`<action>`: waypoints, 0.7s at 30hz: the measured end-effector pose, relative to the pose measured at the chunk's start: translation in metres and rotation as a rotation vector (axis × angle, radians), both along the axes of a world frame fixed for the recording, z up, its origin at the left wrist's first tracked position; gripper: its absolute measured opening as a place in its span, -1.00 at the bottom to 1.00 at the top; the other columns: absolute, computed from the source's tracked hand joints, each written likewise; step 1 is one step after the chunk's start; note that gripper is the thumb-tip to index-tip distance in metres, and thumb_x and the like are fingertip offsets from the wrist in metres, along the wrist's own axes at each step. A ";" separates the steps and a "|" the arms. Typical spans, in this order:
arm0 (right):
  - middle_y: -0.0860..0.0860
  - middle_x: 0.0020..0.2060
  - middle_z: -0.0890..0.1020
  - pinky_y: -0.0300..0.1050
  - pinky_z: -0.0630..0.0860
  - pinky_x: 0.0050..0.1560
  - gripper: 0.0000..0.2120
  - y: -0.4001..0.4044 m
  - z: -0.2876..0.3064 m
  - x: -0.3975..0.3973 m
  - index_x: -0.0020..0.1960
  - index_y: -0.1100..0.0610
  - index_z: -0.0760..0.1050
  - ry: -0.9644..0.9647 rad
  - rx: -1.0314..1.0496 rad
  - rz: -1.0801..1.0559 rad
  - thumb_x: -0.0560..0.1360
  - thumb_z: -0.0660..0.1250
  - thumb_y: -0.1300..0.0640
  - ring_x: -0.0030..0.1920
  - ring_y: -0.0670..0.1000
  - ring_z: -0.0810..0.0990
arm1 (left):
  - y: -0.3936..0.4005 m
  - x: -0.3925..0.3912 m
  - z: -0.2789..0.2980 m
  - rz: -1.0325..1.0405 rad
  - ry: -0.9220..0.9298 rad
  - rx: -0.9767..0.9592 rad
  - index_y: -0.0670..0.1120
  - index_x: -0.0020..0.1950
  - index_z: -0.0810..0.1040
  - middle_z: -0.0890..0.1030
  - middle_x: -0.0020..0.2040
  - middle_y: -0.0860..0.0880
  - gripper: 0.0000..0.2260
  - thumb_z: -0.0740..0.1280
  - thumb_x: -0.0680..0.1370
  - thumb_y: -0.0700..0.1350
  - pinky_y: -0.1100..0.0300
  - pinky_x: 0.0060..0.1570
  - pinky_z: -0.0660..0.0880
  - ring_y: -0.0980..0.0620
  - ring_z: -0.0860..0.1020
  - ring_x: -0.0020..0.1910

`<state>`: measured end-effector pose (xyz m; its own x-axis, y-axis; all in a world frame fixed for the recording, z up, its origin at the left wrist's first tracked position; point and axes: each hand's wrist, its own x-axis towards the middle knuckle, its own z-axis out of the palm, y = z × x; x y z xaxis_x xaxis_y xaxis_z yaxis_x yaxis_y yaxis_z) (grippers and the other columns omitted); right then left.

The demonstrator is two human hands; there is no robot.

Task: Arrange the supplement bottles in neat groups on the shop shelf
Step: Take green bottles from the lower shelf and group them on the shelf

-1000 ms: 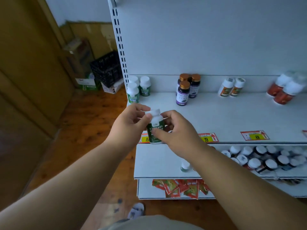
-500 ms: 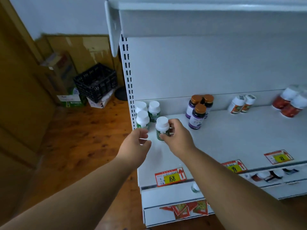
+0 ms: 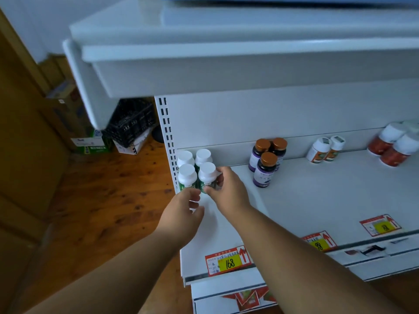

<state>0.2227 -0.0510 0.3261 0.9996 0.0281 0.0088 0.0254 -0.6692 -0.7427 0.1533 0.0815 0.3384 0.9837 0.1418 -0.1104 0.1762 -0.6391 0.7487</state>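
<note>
The red-and-yellow price tag [image 3: 227, 261] on the front edge of the shelf [image 3: 317, 200] reads "168", and the next tag [image 3: 319, 242] to its right reads "98"; a third tag [image 3: 381, 225] further right is too blurred to read, as are the bottle labels. The right hand [image 3: 226, 191] pinches a white-capped green bottle [image 3: 207, 175] with thumb and fingers curled round its lower body, standing it at the shelf's left end just beside three matching green bottles [image 3: 187, 171], so the four form a tight square against the slotted upright. The left hand [image 3: 183, 214] hovers just in front of them, fingers loosely curled, gripping nothing. Further right along the back stand three purple bottles with copper caps [image 3: 266, 163], two white bottles [image 3: 325, 149] and red bottles with white caps [image 3: 393, 147]. An upper shelf [image 3: 226, 53] overhangs. Behind, on the wooden floor [image 3: 108, 189], sit a black crate [image 3: 131, 121] and cardboard boxes [image 3: 90, 141].
</note>
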 end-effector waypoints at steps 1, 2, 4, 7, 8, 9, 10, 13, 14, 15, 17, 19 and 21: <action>0.00 0.19 0.59 -0.06 0.53 0.13 -0.46 -0.003 0.002 -0.003 0.33 0.03 0.39 0.009 0.001 0.005 0.43 0.52 0.00 0.16 0.05 0.58 | -0.002 -0.001 0.001 0.007 -0.006 0.005 0.11 0.29 0.45 0.54 0.11 0.16 -0.73 0.34 0.60 -0.05 0.28 -0.03 0.58 0.16 0.55 0.02; 0.00 0.22 0.58 -0.06 0.52 0.16 -0.43 -0.007 0.005 -0.007 0.36 0.03 0.36 0.015 -0.005 0.008 0.44 0.51 0.00 0.19 0.06 0.57 | -0.005 -0.003 0.002 0.016 -0.013 0.009 0.11 0.29 0.46 0.53 0.10 0.17 -0.73 0.35 0.60 -0.05 0.29 -0.04 0.57 0.16 0.55 0.01; 0.01 0.26 0.56 -0.12 0.48 0.17 -0.42 -0.019 0.012 -0.020 0.41 0.05 0.33 0.007 -0.006 0.013 0.48 0.47 0.02 0.22 0.04 0.55 | -0.013 -0.008 0.005 0.026 -0.025 0.019 0.11 0.29 0.46 0.53 0.10 0.18 -0.72 0.35 0.59 -0.06 0.33 -0.06 0.53 0.17 0.54 0.02; -0.04 0.25 0.53 -0.20 0.49 0.17 -0.49 -0.046 0.022 -0.055 0.40 0.03 0.34 -0.021 0.028 0.042 0.52 0.43 0.06 0.21 -0.03 0.54 | -0.031 -0.023 0.011 0.014 -0.059 0.046 0.10 0.32 0.44 0.53 0.12 0.19 -0.68 0.36 0.59 -0.07 0.38 -0.04 0.46 0.17 0.54 0.04; -0.06 0.23 0.52 -0.22 0.50 0.17 -0.52 -0.055 0.025 -0.067 0.38 0.02 0.36 -0.031 0.030 0.059 0.52 0.43 0.06 0.18 -0.06 0.53 | -0.037 -0.029 0.013 0.008 -0.075 0.053 0.10 0.33 0.44 0.53 0.13 0.18 -0.68 0.36 0.59 -0.08 0.39 -0.03 0.45 0.17 0.54 0.04; -0.09 0.20 0.51 -0.22 0.51 0.16 -0.55 -0.068 0.027 -0.081 0.36 0.01 0.37 -0.051 0.029 0.080 0.52 0.42 0.06 0.15 -0.10 0.52 | -0.046 -0.038 0.015 0.003 -0.090 0.055 0.09 0.34 0.44 0.53 0.13 0.18 -0.67 0.36 0.59 -0.08 0.38 -0.01 0.45 0.17 0.54 0.05; -0.09 0.18 0.51 -0.20 0.52 0.15 -0.57 -0.080 0.029 -0.093 0.35 0.01 0.39 -0.078 0.029 0.100 0.52 0.42 0.06 0.11 -0.13 0.51 | -0.056 -0.048 0.017 -0.004 -0.105 0.056 0.08 0.34 0.44 0.52 0.13 0.18 -0.67 0.36 0.59 -0.08 0.37 0.00 0.45 0.17 0.54 0.05; -0.13 0.11 0.50 -0.41 0.43 0.01 -0.61 -0.123 0.032 -0.128 0.32 0.01 0.43 -0.126 0.021 0.154 0.52 0.42 0.07 0.02 -0.20 0.47 | -0.092 -0.082 0.016 -0.008 -0.134 0.062 0.07 0.33 0.45 0.53 0.12 0.16 -0.67 0.37 0.58 -0.10 0.35 0.03 0.46 0.16 0.54 0.04; -0.14 0.10 0.50 -0.49 0.36 -0.04 -0.62 -0.138 0.032 -0.139 0.32 0.01 0.43 -0.132 0.015 0.163 0.53 0.41 0.07 0.01 -0.22 0.45 | -0.104 -0.093 0.014 -0.010 -0.129 0.064 0.07 0.33 0.45 0.53 0.12 0.16 -0.67 0.38 0.58 -0.10 0.35 0.03 0.46 0.16 0.54 0.04; -0.15 0.09 0.49 -0.52 0.34 -0.08 -0.62 -0.152 0.031 -0.149 0.31 0.00 0.44 -0.136 0.013 0.168 0.53 0.41 0.06 -0.01 -0.23 0.45 | -0.117 -0.105 0.011 -0.018 -0.121 0.068 0.08 0.32 0.46 0.53 0.11 0.17 -0.67 0.38 0.58 -0.10 0.35 0.03 0.47 0.16 0.55 0.04; -0.20 0.06 0.47 -0.55 0.33 -0.11 -0.65 -0.178 0.023 -0.169 0.29 -0.01 0.45 -0.137 0.016 0.176 0.53 0.41 0.06 -0.04 -0.28 0.44 | -0.141 -0.125 0.001 -0.054 -0.119 0.080 0.08 0.30 0.47 0.54 0.09 0.17 -0.68 0.39 0.57 -0.11 0.33 0.05 0.50 0.17 0.55 0.04; -0.24 0.04 0.45 -0.54 0.34 -0.09 -0.67 -0.202 0.005 -0.188 0.27 -0.02 0.47 -0.116 0.027 0.168 0.53 0.40 0.05 -0.04 -0.35 0.45 | -0.163 -0.142 -0.016 -0.100 -0.108 0.081 0.07 0.29 0.47 0.56 0.07 0.17 -0.68 0.39 0.56 -0.12 0.38 0.05 0.49 0.17 0.55 0.03; -0.24 0.05 0.47 -0.51 0.38 -0.06 -0.68 -0.222 -0.021 -0.206 0.27 -0.03 0.47 -0.064 0.004 0.138 0.53 0.40 0.03 -0.03 -0.32 0.47 | -0.183 -0.156 -0.040 -0.133 -0.051 0.078 0.08 0.30 0.47 0.55 0.09 0.19 -0.67 0.40 0.56 -0.12 0.54 -0.03 0.38 0.20 0.53 0.02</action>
<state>0.0165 -0.2726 0.3055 0.9837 0.1647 0.0724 0.1638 -0.6533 -0.7391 -0.0026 -0.1013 0.2987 0.9984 0.0158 -0.0535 0.0489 -0.7108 0.7017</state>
